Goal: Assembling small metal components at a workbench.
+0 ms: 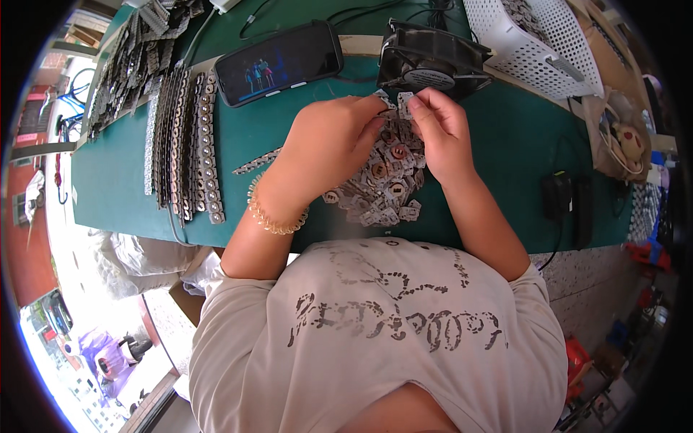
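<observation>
Workshop, apparently: green workbench point(245, 133), heaped metal parts point(369, 196), lined-up metal strips point(179, 144).

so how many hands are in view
2: the left hand at the far left of the pile, and the right hand at its far right, pinching a metal piece. No others show.

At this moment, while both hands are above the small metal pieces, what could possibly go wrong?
The small metal piece pinched in the right hand could slip and be hard to find in the loose pile of similar pieces. The right hand is also very near the black fan, so it might bump it.
</observation>
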`<state>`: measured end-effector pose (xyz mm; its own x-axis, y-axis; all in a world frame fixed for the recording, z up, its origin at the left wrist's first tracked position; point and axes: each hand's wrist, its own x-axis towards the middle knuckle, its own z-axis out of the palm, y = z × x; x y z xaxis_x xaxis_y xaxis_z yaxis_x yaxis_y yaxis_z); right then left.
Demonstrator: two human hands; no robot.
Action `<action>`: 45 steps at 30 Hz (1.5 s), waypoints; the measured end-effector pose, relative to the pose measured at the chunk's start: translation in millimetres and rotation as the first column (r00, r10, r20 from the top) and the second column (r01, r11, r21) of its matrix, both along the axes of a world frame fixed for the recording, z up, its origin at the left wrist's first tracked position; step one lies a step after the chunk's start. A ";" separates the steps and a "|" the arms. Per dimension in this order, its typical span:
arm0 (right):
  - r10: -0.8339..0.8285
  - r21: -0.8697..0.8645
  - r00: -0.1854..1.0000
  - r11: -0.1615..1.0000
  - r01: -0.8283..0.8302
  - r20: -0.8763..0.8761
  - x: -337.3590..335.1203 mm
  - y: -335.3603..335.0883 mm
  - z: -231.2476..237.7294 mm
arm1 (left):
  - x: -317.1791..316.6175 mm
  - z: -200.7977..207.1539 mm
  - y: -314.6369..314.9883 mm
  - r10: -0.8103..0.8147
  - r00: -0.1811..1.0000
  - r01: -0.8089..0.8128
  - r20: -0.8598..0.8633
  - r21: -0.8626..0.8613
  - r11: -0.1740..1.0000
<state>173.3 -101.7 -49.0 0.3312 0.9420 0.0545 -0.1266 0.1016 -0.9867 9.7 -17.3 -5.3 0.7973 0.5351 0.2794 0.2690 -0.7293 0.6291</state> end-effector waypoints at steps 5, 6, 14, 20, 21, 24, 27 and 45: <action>0.013 -0.024 1.000 1.000 -0.013 -0.017 -0.7 0.9 -6.0 | 3.9 -1.5 -3.3 0.055 0.998 -0.055 -0.002 0.039 0.998; 0.013 -0.026 1.000 1.000 -0.013 -0.019 -1.1 0.9 -6.2 | 4.3 -1.3 -3.5 0.061 0.998 -0.061 -0.009 0.039 0.997; 0.038 -0.087 0.999 0.995 -0.040 -0.024 2.6 3.1 -8.3 | 6.5 -4.1 -4.5 0.089 0.995 -0.088 -0.041 0.030 0.996; 0.039 -0.105 0.999 0.994 -0.041 -0.013 2.7 3.8 -6.7 | 6.6 -5.7 -4.0 0.097 0.994 -0.095 -0.056 0.035 0.995; 0.037 -0.107 0.999 0.994 -0.036 0.003 2.6 3.8 -7.2 | 6.7 -6.5 -3.7 0.099 0.994 -0.097 -0.053 0.043 0.994; 0.026 -0.118 0.999 0.993 -0.022 0.039 2.0 3.7 -7.9 | 7.2 -8.2 -3.3 0.104 0.993 -0.102 -0.052 0.054 0.993; 0.009 -0.107 0.998 0.994 -0.002 0.065 0.2 4.7 -7.1 | 7.3 -8.3 -3.6 0.108 0.993 -0.106 -0.053 0.045 0.993; 0.052 -0.097 0.998 0.994 -0.055 -0.032 3.1 4.1 -7.6 | 6.6 -9.0 -2.2 0.110 0.993 -0.109 -0.034 0.031 0.994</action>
<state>176.4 -97.7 -56.6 0.2804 0.9587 -0.0475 -0.1582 -0.0026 -0.9874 16.3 -19.5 -14.3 0.7442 0.6114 0.2688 0.3699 -0.7124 0.5964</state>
